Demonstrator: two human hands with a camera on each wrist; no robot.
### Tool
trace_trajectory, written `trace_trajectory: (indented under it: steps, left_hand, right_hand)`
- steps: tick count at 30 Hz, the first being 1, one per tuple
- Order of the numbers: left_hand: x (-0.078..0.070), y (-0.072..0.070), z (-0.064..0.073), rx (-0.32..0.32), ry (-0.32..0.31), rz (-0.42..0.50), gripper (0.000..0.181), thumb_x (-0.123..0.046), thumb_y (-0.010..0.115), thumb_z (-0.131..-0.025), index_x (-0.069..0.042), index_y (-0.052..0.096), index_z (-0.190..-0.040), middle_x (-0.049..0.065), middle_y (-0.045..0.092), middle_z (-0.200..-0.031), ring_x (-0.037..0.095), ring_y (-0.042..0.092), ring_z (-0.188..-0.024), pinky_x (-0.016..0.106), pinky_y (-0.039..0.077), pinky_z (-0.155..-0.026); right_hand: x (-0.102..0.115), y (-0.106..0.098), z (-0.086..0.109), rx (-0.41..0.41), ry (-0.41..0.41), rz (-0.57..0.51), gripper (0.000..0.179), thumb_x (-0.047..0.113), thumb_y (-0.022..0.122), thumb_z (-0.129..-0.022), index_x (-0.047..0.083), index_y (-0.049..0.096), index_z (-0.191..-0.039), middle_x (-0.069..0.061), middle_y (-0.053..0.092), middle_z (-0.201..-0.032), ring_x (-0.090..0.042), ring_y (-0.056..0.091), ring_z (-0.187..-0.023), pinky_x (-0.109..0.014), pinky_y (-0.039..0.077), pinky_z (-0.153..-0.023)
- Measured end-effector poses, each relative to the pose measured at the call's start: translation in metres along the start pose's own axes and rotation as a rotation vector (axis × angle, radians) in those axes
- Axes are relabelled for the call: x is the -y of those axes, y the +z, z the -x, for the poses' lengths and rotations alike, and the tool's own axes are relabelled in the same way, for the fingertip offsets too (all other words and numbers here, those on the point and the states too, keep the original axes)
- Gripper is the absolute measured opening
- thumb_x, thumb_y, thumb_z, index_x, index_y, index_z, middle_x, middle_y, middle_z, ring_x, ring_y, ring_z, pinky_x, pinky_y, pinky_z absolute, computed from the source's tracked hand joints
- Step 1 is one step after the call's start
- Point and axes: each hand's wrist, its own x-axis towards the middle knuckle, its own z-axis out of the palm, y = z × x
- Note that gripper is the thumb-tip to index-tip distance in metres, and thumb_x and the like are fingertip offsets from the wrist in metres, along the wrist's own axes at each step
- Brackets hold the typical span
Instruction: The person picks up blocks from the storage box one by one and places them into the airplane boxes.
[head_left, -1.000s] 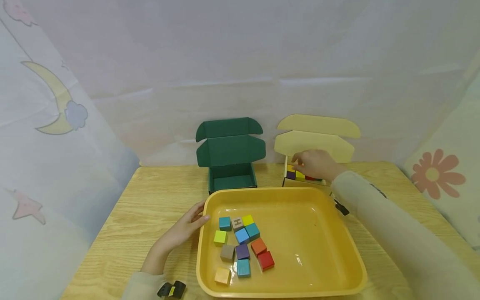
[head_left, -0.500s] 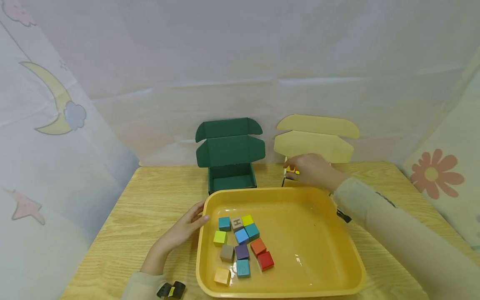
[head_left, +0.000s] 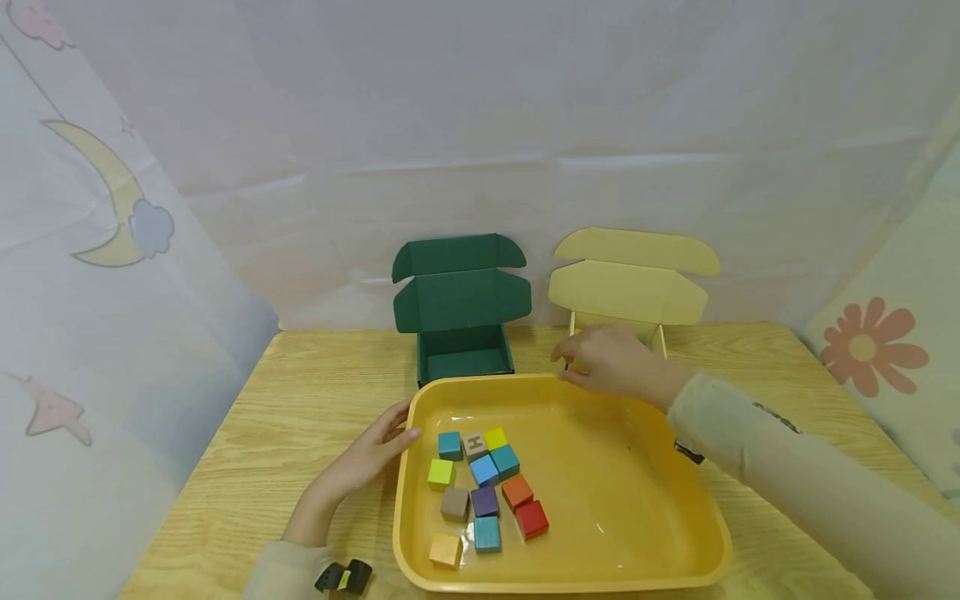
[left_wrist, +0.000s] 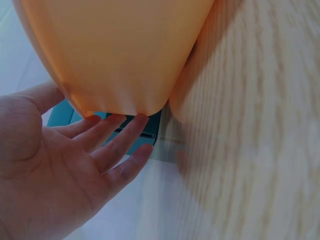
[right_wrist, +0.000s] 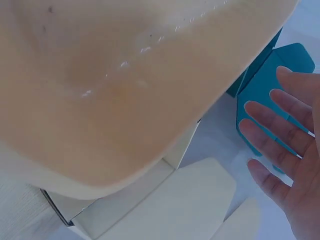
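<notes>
My left hand (head_left: pixel 367 454) holds the left rim of a yellow plastic tray (head_left: pixel 637 575). In the left wrist view, its thumb passes over the rim and its fingertips (left_wrist: pixel 137 120) touch the outer wall. My right hand (head_left: pixel 618 362) is over the tray's far rim, in front of a cream cardboard box (head_left: pixel 630 292). The right wrist view shows its fingers (right_wrist: pixel 265 117) spread with nothing between them. Several coloured wooden cubes lie in the tray's left half, among them a red cube (head_left: pixel 532 519), a purple cube (head_left: pixel 484 502) and a cube marked H (head_left: pixel 475 446).
A green cardboard box (head_left: pixel 461 300) stands with its lid up behind the tray, left of the cream box. The right hand hides most of the cream box's inside. The wooden table (head_left: pixel 315 383) ends at a pale printed cloth (head_left: pixel 450 125).
My right hand has come out of the cream box, with its coloured cubes, and moved forward and left to the tray's far rim. The left hand and the tray's cubes have stayed in place.
</notes>
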Motion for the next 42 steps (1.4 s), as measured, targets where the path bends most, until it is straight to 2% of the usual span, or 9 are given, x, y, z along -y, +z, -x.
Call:
trace_trajectory:
  steps: [6,12,19,24,35,42]
  left_hand:
    - [-0.001,0.0,-0.001,0.002,0.004,-0.003,0.061,-0.025,0.05,-0.106,-0.002,0.023,-0.155,0.025,0.028,-0.157,0.046,0.025,-0.143,0.057,0.025,-0.114]
    - [-0.001,-0.001,-0.001,0.004,-0.001,-0.006,0.061,-0.025,0.05,-0.106,-0.002,0.023,-0.155,0.024,0.028,-0.157,0.046,0.024,-0.144,0.058,0.024,-0.114]
    - [-0.001,-0.001,0.0,0.006,-0.002,-0.005,0.061,-0.025,0.05,-0.106,-0.003,0.022,-0.155,0.024,0.028,-0.157,0.046,0.024,-0.144,0.057,0.025,-0.114]
    - [-0.001,-0.001,0.0,0.005,-0.004,-0.003,0.061,-0.025,0.05,-0.106,-0.003,0.022,-0.155,0.024,0.028,-0.157,0.046,0.023,-0.144,0.058,0.024,-0.114]
    - [-0.001,0.001,0.0,0.0,-0.01,-0.007,0.061,-0.025,0.049,-0.106,-0.003,0.022,-0.155,0.025,0.028,-0.157,0.048,0.024,-0.143,0.059,0.025,-0.113]
    - [-0.001,0.0,0.0,0.005,-0.008,-0.006,0.061,-0.026,0.049,-0.106,-0.004,0.022,-0.156,0.025,0.027,-0.157,0.047,0.024,-0.143,0.059,0.025,-0.113]
  right_hand:
    - [0.013,0.002,0.003,-0.025,-0.071,-0.012,0.022,0.024,0.08,-0.085,0.009,0.074,-0.1,-0.002,0.074,-0.095,-0.02,0.07,-0.081,-0.037,0.057,-0.071]
    - [0.027,0.005,0.007,0.022,-0.074,-0.037,0.023,0.027,0.079,-0.086,0.013,0.074,-0.104,-0.001,0.074,-0.103,-0.022,0.069,-0.095,-0.041,0.056,-0.081]
    - [0.045,0.01,0.009,0.031,-0.144,-0.045,0.024,0.031,0.079,-0.086,0.015,0.074,-0.103,0.0,0.074,-0.099,-0.02,0.068,-0.09,-0.041,0.055,-0.083]
    - [0.059,0.012,0.01,0.044,-0.199,-0.069,0.025,0.031,0.078,-0.087,0.013,0.074,-0.105,0.0,0.074,-0.1,-0.02,0.069,-0.093,-0.039,0.056,-0.082]
    - [0.089,0.014,0.015,0.144,-0.277,-0.061,0.024,0.033,0.074,-0.091,0.017,0.073,-0.109,0.005,0.073,-0.102,-0.014,0.066,-0.093,-0.036,0.053,-0.086]
    - [0.108,0.015,0.018,0.192,-0.309,-0.055,0.028,0.04,0.071,-0.092,0.018,0.073,-0.11,0.009,0.071,-0.1,-0.009,0.064,-0.09,-0.03,0.052,-0.085]
